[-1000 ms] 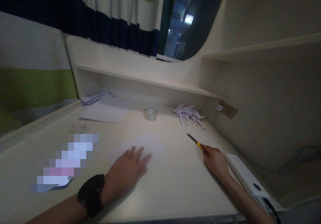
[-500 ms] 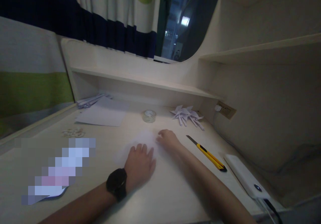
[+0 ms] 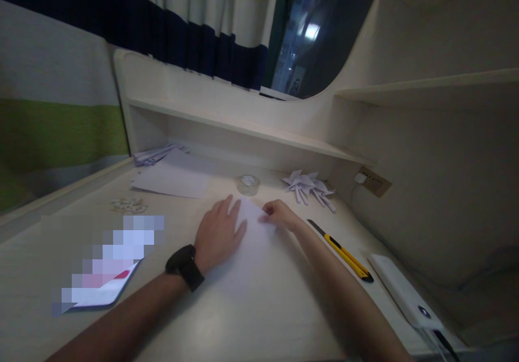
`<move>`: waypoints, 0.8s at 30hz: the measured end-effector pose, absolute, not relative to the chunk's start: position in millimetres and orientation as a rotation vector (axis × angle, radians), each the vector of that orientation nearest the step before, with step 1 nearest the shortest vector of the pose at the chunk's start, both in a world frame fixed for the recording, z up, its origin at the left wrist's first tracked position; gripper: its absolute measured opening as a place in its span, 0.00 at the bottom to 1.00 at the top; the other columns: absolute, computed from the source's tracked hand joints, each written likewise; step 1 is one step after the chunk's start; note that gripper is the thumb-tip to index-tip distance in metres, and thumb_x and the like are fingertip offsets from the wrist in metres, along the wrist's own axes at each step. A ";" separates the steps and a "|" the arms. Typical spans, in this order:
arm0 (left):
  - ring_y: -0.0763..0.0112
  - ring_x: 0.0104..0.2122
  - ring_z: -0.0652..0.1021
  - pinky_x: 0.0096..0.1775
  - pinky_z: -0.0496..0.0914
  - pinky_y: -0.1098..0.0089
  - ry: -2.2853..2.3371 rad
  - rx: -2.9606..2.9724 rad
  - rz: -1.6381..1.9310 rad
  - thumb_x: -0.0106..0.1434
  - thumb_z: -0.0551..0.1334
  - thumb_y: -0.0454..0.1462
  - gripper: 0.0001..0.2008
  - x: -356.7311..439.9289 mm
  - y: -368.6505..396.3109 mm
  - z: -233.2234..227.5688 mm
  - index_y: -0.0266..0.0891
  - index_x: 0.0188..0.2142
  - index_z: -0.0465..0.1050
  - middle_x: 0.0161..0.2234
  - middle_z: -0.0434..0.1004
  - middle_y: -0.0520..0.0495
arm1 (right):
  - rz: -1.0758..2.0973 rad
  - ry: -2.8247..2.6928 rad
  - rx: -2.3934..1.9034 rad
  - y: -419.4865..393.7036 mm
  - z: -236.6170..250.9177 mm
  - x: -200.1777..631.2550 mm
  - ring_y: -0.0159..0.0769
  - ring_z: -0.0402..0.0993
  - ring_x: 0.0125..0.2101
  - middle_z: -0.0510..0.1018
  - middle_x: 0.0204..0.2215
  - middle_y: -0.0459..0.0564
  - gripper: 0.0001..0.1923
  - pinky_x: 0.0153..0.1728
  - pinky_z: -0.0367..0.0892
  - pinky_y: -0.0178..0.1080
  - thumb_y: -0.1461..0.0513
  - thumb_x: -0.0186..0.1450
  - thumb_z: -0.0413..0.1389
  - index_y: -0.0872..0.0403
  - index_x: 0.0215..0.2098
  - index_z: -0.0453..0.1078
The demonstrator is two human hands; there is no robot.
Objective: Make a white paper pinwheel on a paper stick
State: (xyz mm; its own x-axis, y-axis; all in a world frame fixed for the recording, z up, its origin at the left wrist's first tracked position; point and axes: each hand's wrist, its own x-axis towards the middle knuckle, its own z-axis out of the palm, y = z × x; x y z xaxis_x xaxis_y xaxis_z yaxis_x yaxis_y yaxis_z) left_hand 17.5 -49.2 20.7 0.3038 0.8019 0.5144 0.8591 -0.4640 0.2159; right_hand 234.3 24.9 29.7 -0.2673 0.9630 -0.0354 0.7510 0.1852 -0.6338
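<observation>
A white sheet of paper (image 3: 254,243) lies on the pale desk in front of me. My left hand (image 3: 219,235), with a black watch at the wrist, rests flat along the sheet's left side, fingers spread. At the upper right edge of the paper, my right hand (image 3: 280,214) has its thumb and fingers closed on it. A roll of clear tape (image 3: 248,185) sits just beyond both hands. To the right of my right forearm lies a yellow utility knife (image 3: 344,254) with its blade out.
Folded paper pinwheels (image 3: 306,183) lie at the back right. At the back left are more paper sheets (image 3: 174,175), with small pale pieces (image 3: 128,206) nearer. A partly blurred phone (image 3: 99,297) is at left. A white power strip (image 3: 401,292) lies along the right side.
My left hand has shifted left and away from me, onto the paper's left side. The sheet shows more clearly, and my right hand now grips its edge. The view has turned slightly.
</observation>
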 end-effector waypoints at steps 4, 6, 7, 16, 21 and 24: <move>0.52 0.52 0.71 0.51 0.65 0.56 -1.831 -2.609 -1.112 0.64 0.50 0.50 0.28 -6.8 -13.3 14.3 0.33 0.57 0.60 0.54 0.69 0.34 | 0.902 -1.998 -1.434 12.5 28.0 240.2 0.33 0.73 0.25 0.77 0.25 0.47 0.14 0.25 0.64 0.32 0.56 0.53 0.62 0.57 0.32 0.70; 0.56 0.43 0.77 0.45 0.70 0.58 -1.944 -2.760 -1.241 0.61 0.54 0.50 0.27 -13.9 -3.8 6.6 0.34 0.53 0.65 0.47 0.76 0.37 | 0.902 -1.924 -1.395 10.2 25.6 242.3 0.33 0.72 0.24 0.76 0.24 0.46 0.15 0.23 0.63 0.32 0.55 0.52 0.61 0.57 0.32 0.68; 0.57 0.39 0.78 0.41 0.71 0.60 -1.996 -2.823 -1.320 0.59 0.57 0.49 0.26 -15.9 -1.4 3.2 0.35 0.51 0.67 0.43 0.78 0.38 | 0.894 -1.885 -1.385 10.5 23.8 244.0 0.33 0.71 0.22 0.76 0.22 0.46 0.15 0.21 0.62 0.31 0.54 0.52 0.61 0.56 0.31 0.67; 0.60 0.29 0.80 0.31 0.72 0.65 -2.226 -2.815 -1.820 0.46 0.67 0.43 0.26 -18.4 -3.1 0.5 0.32 0.44 0.72 0.33 0.80 0.41 | 0.734 -1.610 -1.384 20.4 21.2 289.3 0.32 0.67 0.22 0.75 0.23 0.47 0.18 0.22 0.61 0.32 0.49 0.52 0.59 0.56 0.28 0.70; 0.58 0.35 0.79 0.39 0.71 0.64 -2.226 -2.575 -1.589 0.51 0.62 0.41 0.19 -32.2 8.8 0.1 0.33 0.41 0.75 0.36 0.80 0.40 | 0.760 -1.618 -1.415 -0.1 30.6 328.5 0.33 0.67 0.21 0.76 0.23 0.47 0.18 0.20 0.62 0.33 0.50 0.55 0.56 0.55 0.32 0.73; 0.56 0.38 0.78 0.43 0.69 0.62 -2.242 -2.449 -1.497 0.53 0.59 0.38 0.20 -41.8 15.6 1.6 0.31 0.43 0.74 0.37 0.79 0.38 | 0.860 -1.707 -1.425 -15.6 28.3 346.0 0.35 0.70 0.23 0.78 0.25 0.47 0.17 0.22 0.65 0.34 0.53 0.53 0.57 0.56 0.35 0.74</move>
